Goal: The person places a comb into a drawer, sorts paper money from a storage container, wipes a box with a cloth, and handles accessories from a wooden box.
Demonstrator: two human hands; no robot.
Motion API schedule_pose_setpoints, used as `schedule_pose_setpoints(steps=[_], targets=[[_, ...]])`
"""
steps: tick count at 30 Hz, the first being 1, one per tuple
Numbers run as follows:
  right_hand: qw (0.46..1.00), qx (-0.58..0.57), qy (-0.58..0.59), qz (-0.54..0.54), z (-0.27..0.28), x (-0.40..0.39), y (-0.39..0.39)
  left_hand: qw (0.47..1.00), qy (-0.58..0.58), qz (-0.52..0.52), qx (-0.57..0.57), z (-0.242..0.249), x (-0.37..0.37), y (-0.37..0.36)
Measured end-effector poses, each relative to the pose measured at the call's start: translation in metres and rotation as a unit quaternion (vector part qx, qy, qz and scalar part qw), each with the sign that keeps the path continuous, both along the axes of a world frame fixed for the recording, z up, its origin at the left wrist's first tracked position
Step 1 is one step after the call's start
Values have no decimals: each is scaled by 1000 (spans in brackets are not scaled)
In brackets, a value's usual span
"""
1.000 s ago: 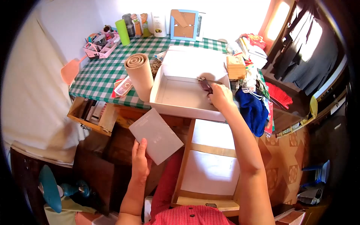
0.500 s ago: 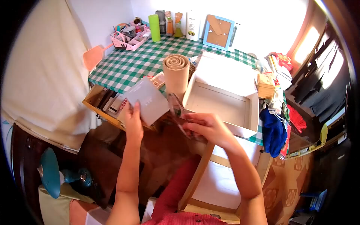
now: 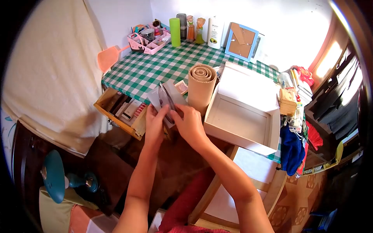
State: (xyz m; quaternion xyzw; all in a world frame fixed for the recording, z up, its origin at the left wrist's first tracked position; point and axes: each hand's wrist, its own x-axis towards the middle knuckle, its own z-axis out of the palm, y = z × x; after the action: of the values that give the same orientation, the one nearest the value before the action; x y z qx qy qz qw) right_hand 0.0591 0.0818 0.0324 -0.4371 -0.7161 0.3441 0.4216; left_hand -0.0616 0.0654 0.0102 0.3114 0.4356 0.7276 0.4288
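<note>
Faces, beyond both hands, a large table under a green-and-white checked cloth (image 3: 140, 73). Has, below and to the right of the right hand (image 3: 190, 123), a long pulled-out wooden drawer (image 3: 278, 188) lined with white paper, and higher on that same side a shallow open white cardboard box (image 3: 241, 136). Has, to the left of the left hand (image 3: 154, 121), a smaller pulled-out wooden drawer (image 3: 116, 122). Shows, just beyond the right hand, an upright brown roll of corrugated cardboard (image 3: 198, 93), apart from the fingertips. Grasps in the left hand, by its near edge, a flat grey rectangle (image 3: 155, 96), tilted, with its face turned up toward the right hand. Pinches in the right hand, close to the near end, a slim dark pair of glasses (image 3: 170, 99), apparently folded. Lies lengthwise over the grey face, between the two hands, with the long axis slanting from the right fingertips away and leftward, past the left thumb. Puts the right hand nearer to the lower end of the glasses, and leaves the far end free of both. Cannot tell, with fingers crowding together there, about any touch of the left thumb on the glasses.
</note>
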Motion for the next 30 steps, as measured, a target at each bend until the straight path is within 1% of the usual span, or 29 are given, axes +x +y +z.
schedule_pose_setpoints(steps=[1, 2, 4, 5, 6, 7, 9, 10, 11, 12, 13, 14, 15, 16, 17, 18, 19, 20, 21, 22, 23, 24, 25, 26, 28, 29, 30], targets=[[993, 99, -52, -48, -1, 0, -3, 1000, -1, 0, 0, 2, -2, 6], [992, 100, -53, -48, -1, 3, -7, 1000, -11, 2, -9, 6, -7, 15], [994, 108, -13, -2, 5, 16, -20, 1000, -23, 3, -18, 6, -19, 39], [994, 106, -15, -2, 6, 23, -26, 999, -17, -28, -12, -2, -29, 57], [997, 74, -10, 18, 8, 31, -33, 998, -11, -61, -4, -8, -37, 74], [998, 42, -6, 37, 8, 40, -39, 998, -11, -64, -4, -12, -42, 88], [999, 41, -4, 34, 8, 55, -49, 992, 95, -62, -63, -17, -47, 111], [999, 39, -1, 34, 8, 63, -54, 991, 95, -66, -62, -18, -48, 119], [999, 39, 0, 26, 8, 71, -58, 972, 215, -36, -89, -19, -47, 125], [999, 38, -1, 21, 7, 78, -63, 936, 332, -5, -114, -24, -47, 133], [999, 45, -1, 13, 7, 87, -66, 911, 407, 24, -63, -34, -52, 144], [999, 52, -2, 5, 6, 94, -70, 911, 407, 19, -62, -48, -56, 150], [999, 50, -3, -1, 6, 102, -75, 838, 526, 146, -19, -46, -50, 146], [999, 49, -6, -23, 7, 111, -79, 734, 625, 266, 28, -46, -42, 141], [998, 48, -10, -48, 7, 121, -84, 737, 604, 301, 34, -45, -37, 135], [997, 46, -13, -64, 7, 132, -87, 742, 581, 332, 43, -28, -23, 115], [993, 68, -23, -95, 6, 145, -91, 835, 465, 281, 84, -27, -11, 97], [987, 93, -34, -127, 4, 159, -94, 907, 336, 222, 122, -27, 0, 77], [971, 150, -40, -183, -3, 176, -94, 915, 340, 189, 105, -21, 16, 53], [951, 165, -31, -259, -4, 191, -95, 921, 345, 159, 87, -18, 33, 30], [928, 191, -25, -319, -2, 208, -96, 926, 358, 102, 60, -21, 46, 14], [882, 230, -130, -389, 10, 221, -98, 927, 370, 46, 30, -25, 58, 1], [886, 182, -104, -414, 9, 232, -93, 942, 334, 1, 1, -28, 69, -6], [887, 133, -78, -435, 1, 243, -84, 941, 335, -21, -35, -30, 78, -9], [918, -1, -25, -395, -37, 268, -58, 951, 301, -33, -69, -30, 95, -11], [933, -71, -20, -352, -36, 272, -55, 950, 302, -36, -65, -26, 99, -12], [944, -111, -13, -309, -28, 274, -56, 957, 269, -50, -95, -22, 101, -13]])
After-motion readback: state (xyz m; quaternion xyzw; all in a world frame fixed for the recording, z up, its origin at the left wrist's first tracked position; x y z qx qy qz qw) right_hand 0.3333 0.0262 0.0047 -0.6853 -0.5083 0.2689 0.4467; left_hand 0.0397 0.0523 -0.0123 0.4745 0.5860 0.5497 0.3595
